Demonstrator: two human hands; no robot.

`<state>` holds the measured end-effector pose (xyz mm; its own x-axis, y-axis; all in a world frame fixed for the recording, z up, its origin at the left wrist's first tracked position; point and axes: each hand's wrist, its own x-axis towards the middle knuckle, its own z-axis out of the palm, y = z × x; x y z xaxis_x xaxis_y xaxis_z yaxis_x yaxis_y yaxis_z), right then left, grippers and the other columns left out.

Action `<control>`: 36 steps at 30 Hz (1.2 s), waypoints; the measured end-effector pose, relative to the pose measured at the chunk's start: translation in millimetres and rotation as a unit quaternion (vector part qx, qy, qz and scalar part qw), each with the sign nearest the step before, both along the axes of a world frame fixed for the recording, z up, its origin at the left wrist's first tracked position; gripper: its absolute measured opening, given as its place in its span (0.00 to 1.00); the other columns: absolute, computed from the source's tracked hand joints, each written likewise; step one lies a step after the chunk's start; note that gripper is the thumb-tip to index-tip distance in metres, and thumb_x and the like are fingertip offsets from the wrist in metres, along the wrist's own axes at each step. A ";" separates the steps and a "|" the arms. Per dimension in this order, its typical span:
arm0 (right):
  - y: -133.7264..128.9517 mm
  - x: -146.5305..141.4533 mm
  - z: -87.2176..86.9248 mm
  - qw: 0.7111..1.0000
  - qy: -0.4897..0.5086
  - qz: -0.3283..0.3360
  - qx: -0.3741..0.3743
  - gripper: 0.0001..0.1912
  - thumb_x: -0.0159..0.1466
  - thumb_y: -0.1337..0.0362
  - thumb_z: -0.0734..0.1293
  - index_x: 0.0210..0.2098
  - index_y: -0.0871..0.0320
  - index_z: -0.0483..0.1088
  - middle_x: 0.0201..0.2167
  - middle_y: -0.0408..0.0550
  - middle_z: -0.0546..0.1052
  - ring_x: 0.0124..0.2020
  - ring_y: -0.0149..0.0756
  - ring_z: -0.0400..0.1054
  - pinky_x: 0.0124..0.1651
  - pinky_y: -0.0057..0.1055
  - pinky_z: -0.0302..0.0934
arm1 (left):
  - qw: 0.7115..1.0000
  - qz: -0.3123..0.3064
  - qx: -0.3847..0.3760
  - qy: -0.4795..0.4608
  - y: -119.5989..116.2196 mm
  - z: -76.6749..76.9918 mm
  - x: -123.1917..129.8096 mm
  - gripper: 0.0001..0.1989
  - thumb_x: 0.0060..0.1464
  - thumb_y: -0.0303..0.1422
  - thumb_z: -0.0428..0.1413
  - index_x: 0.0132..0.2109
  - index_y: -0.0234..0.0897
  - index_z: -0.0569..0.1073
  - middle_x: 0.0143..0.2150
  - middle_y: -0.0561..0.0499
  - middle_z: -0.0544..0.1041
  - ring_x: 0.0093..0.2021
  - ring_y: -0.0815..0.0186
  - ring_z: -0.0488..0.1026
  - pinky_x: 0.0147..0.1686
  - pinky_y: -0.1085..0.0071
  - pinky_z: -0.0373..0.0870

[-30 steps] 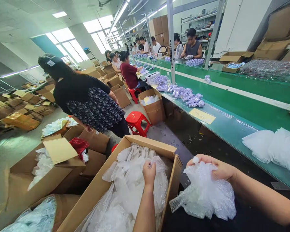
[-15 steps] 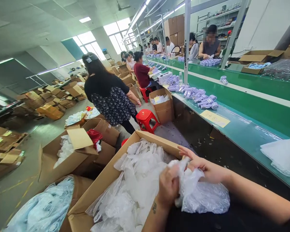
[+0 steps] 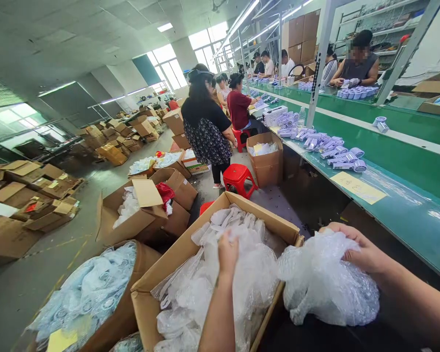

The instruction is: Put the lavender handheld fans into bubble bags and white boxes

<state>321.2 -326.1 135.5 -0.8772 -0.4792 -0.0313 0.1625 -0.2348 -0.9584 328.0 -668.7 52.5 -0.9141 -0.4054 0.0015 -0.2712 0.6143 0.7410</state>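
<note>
My right hand [image 3: 359, 247] is closed on a bunch of clear, crinkled plastic bags [image 3: 326, 278], which hangs at the right side of an open cardboard box [image 3: 146, 283]. More of the same whitish plastic bags [image 3: 201, 283] fill that box in a loose heap. Over the heap, my left hand [image 3: 228, 252] reaches away from me, slightly blurred. Its fingers look apart, with nothing visible held in them.
Light purple plastic parts [image 3: 341, 154] and a yellow paper note [image 3: 358, 187] lie along the green workbench [image 3: 407, 205]. A red stool [image 3: 239, 180] stands ahead, beside a standing person [image 3: 209, 122]. At left is a carton of bluish wrapped items [image 3: 91, 288].
My left hand has left the bags at my right hand and moved left over the box. The bunch in my right hand has shifted right and spread out. The view has swung left.
</note>
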 end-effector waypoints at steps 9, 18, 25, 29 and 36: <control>-32.9 3.6 -19.5 0.973 -0.135 0.149 -0.110 0.25 0.45 0.61 0.76 0.42 0.60 0.71 0.32 0.48 0.74 0.30 0.32 0.70 0.33 0.26 0.62 | 0.984 0.085 0.135 0.079 -45.8 4.7 -19.8 0.06 0.45 0.36 0.52 0.30 0.38 0.68 0.28 0.53 0.69 0.35 0.63 0.69 0.39 0.67 0.66; -78.8 -19.5 -31.8 0.946 -0.169 0.174 -0.216 0.21 0.40 0.71 0.75 0.36 0.58 0.73 0.61 0.51 0.59 0.56 0.48 0.61 0.50 0.39 0.62 | 0.791 -0.103 0.578 0.171 43.1 56.6 38.5 0.19 0.33 0.37 0.58 0.22 0.39 0.52 0.19 0.58 0.53 0.21 0.72 0.57 0.23 0.72 0.61; -82.8 -28.7 -42.1 0.954 -0.167 0.121 -0.217 0.23 0.37 0.66 0.76 0.33 0.61 0.70 0.24 0.42 0.73 0.22 0.28 0.66 0.24 0.22 0.59 | 0.797 -0.178 0.569 0.096 57.1 54.3 51.4 0.25 0.35 0.44 0.61 0.22 0.39 0.51 0.18 0.58 0.53 0.21 0.72 0.56 0.23 0.72 0.59; -67.4 -30.8 -21.2 0.969 -0.120 0.061 -0.209 0.22 0.42 0.65 0.75 0.36 0.61 0.70 0.25 0.41 0.73 0.25 0.29 0.67 0.27 0.23 0.59 | 0.840 -0.185 0.510 0.021 48.4 42.4 64.1 0.16 0.41 0.33 0.63 0.31 0.39 0.62 0.21 0.60 0.59 0.23 0.75 0.58 0.26 0.77 0.57; -27.4 -28.2 -10.7 0.978 -0.100 0.032 -0.182 0.20 0.42 0.64 0.75 0.33 0.59 0.66 0.30 0.43 0.72 0.29 0.32 0.67 0.30 0.26 0.59 | 0.863 -0.337 0.325 -0.192 30.3 0.1 30.7 0.14 0.43 0.40 0.61 0.33 0.33 0.74 0.28 0.49 0.73 0.30 0.63 0.70 0.34 0.67 0.66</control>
